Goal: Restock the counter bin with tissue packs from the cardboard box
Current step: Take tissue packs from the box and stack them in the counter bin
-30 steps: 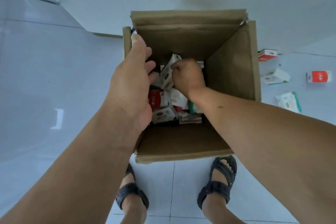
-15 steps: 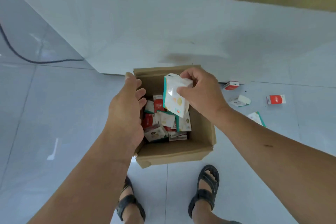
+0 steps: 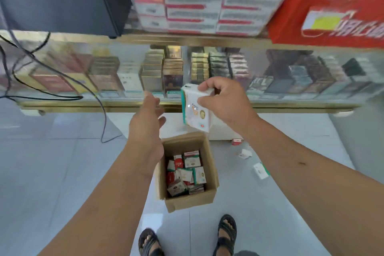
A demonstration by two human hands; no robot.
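I have my right grip [image 3: 225, 103] pinching a tissue pack [image 3: 194, 110] by its top edge, in the air above the cardboard box [image 3: 191, 201]. My left grip [image 3: 146, 129] is open beside it, holding nothing

Cardboard box [image 3: 191, 201], lower centre, on floor [image 3: 52, 172], tissue packs [image 3: 192, 161] inside; loose packs [image 3: 260, 170] right of it; bench [image 3: 187, 39] across mid-frame behind; stacked cartons [image 3: 193, 6] on bench, upper centre.

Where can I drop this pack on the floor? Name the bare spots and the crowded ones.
Bare tiles lie left of the cardboard box, below the black cable, and between the box and the sandals. Crowded: right of the box loose packs lie scattered; the box's bottom is covered with packs.
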